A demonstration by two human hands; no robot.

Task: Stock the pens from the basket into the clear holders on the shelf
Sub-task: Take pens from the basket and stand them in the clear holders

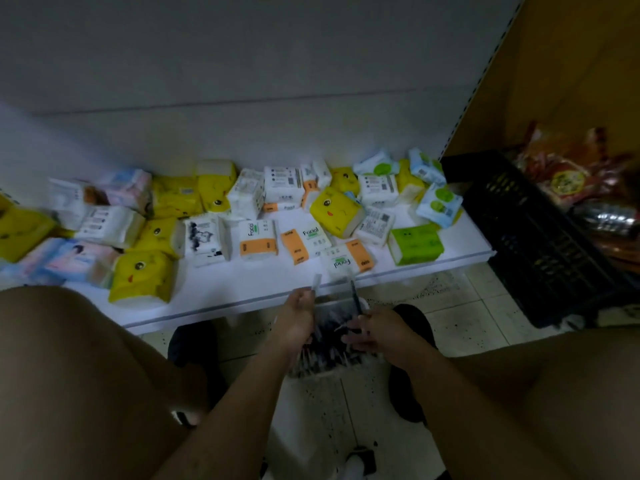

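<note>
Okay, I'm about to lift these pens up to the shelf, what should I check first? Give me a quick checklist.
1. Left hand has a grip on a pale pen: ok, though it is blurred.
2. Right hand has a grip on a dark pen: ok.
3. Basket on the floor between the feet holds more pens: ok.
4. Clear holders visible on the shelf: not ok, only tissue packs show.
5. Bare strip along the shelf's front edge: ok.
6. Pen caps on: cannot tell, too blurred.
</note>
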